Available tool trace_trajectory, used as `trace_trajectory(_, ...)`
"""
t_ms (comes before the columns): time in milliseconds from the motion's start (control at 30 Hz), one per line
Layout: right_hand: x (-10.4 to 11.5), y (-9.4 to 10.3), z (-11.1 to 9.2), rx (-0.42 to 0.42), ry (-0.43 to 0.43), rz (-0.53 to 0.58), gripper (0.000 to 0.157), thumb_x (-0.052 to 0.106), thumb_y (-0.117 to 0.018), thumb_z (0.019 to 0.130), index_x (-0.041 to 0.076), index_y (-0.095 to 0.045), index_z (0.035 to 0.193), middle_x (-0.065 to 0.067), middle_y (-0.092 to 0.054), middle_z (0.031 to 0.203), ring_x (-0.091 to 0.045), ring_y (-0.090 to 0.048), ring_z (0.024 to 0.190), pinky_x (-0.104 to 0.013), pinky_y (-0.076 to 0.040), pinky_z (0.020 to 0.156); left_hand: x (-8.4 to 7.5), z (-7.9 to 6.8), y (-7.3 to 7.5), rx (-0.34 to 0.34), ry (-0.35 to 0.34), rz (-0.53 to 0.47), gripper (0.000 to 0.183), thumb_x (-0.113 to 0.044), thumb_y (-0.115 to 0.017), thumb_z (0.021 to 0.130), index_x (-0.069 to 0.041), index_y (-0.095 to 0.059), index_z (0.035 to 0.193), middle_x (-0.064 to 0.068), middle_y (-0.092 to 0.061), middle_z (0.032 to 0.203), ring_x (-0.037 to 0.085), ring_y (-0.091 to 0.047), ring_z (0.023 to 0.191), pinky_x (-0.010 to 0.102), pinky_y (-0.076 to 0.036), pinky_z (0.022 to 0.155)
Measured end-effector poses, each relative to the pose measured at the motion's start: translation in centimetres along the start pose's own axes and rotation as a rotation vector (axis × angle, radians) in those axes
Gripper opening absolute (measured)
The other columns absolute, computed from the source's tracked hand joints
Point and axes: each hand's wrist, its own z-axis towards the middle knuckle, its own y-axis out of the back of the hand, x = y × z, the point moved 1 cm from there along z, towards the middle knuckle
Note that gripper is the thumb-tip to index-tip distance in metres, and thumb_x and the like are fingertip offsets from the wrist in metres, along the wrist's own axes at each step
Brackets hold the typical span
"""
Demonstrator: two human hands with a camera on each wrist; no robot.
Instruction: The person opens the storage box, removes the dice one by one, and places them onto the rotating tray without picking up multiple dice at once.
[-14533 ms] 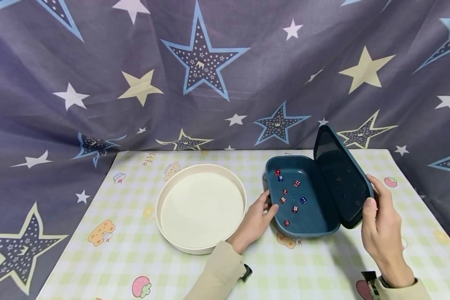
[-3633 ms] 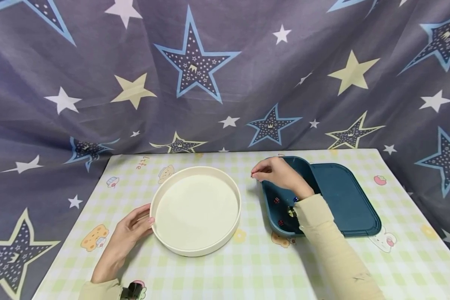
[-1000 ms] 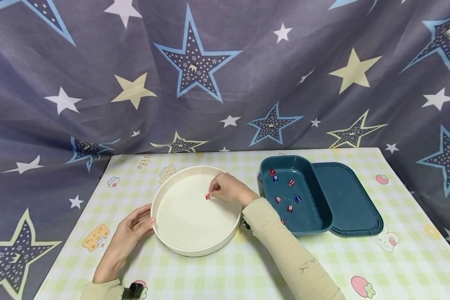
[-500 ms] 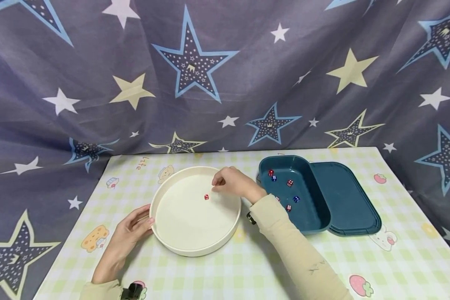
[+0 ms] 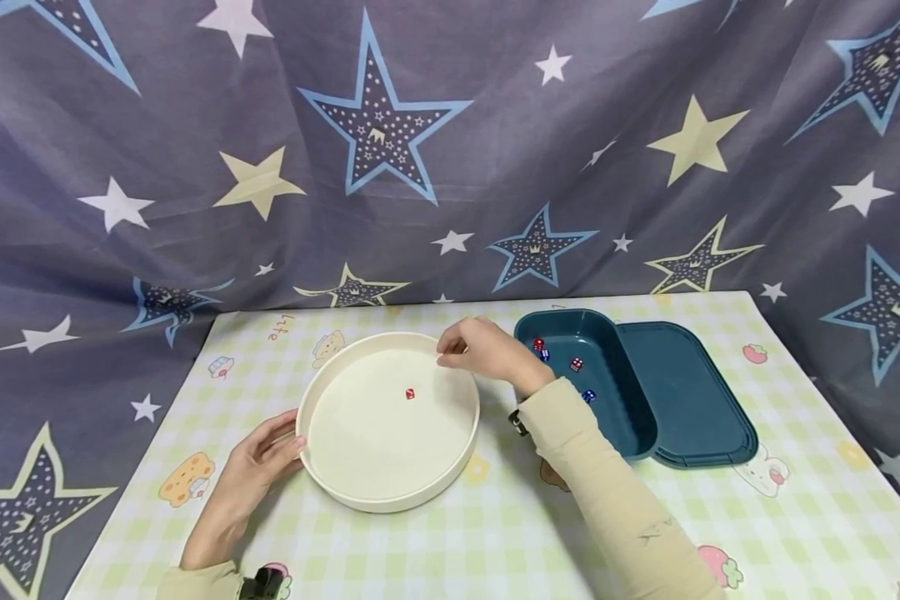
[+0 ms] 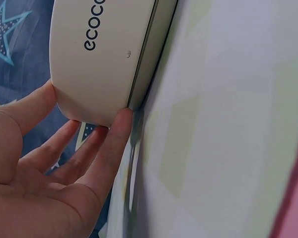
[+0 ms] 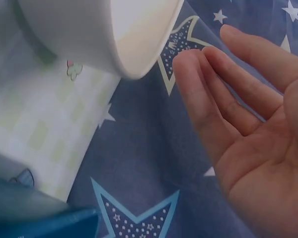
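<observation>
Head camera: faces forward and down over the bench (image 5: 420, 554) from its near-edge side. Wrist cameras: face the left hand (image 6: 52, 196) and right hand (image 7: 258, 144) respectively at close range. All three views share the round tray (image 5: 390, 454).

Head view: beige fabric right sleeve (image 5: 607, 492) hid the near-left part of the dark teal rectangular plastic box (image 5: 621, 421); contents under it couldn't be read. Pips on the small red cube-shaped die (image 5: 410, 394) were too small to count. Left wrist: top edge clipped the round cream tray (image 6: 104, 77) and its dark printed lettering (image 6: 92, 26); tiny print (image 6: 129, 54) was illegible. Right wrist: box was blurred and cropped; right hand (image 7: 258, 144) ran off-edge.
</observation>
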Motion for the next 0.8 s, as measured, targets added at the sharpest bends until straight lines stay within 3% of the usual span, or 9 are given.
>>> trace_trajectory(300,-0.8,1.7,-1.0,-0.028,-0.024,-0.022,0.017,0.017,-0.070,0.095,0.007,-0.075,0.108,-0.004,-0.074,0.101,-0.016,-0.068,0.092,-0.027,-0.060,0.082,0.1,0.1,0.2,0.001,-0.004,-0.002,0.063,-0.018,-0.063,0.099,0.005,-0.033,0.150,0.008,-0.049,0.139,0.000,-0.061,0.113,0.024,-0.058,0.093)
trace_trajectory(500,-2.0,2.8,-2.0,-0.061,-0.031,-0.021,0.017,0.016,-0.070,0.094,0.007,-0.075,0.108,-0.005,-0.074,0.101,-0.018,-0.068,0.092,-0.030,-0.061,0.083,0.2,0.2,0.2,-0.004,-0.008,-0.011,0.063,-0.016,-0.063,0.099,0.006,-0.033,0.149,0.001,-0.053,0.134,0.000,-0.062,0.112,0.024,-0.059,0.093)
trace_trajectory(800,-4.0,3.6,-3.3,-0.094,-0.087,-0.031,0.017,0.017,-0.069,0.095,0.007,-0.075,0.107,-0.005,-0.072,0.098,-0.017,-0.065,0.085,-0.031,-0.061,0.075,0.3,0.2,0.0,-0.005,0.003,-0.014,0.062,-0.017,-0.063,0.099,0.005,-0.034,0.149,0.001,-0.053,0.134,0.000,-0.062,0.112,0.025,-0.059,0.092)
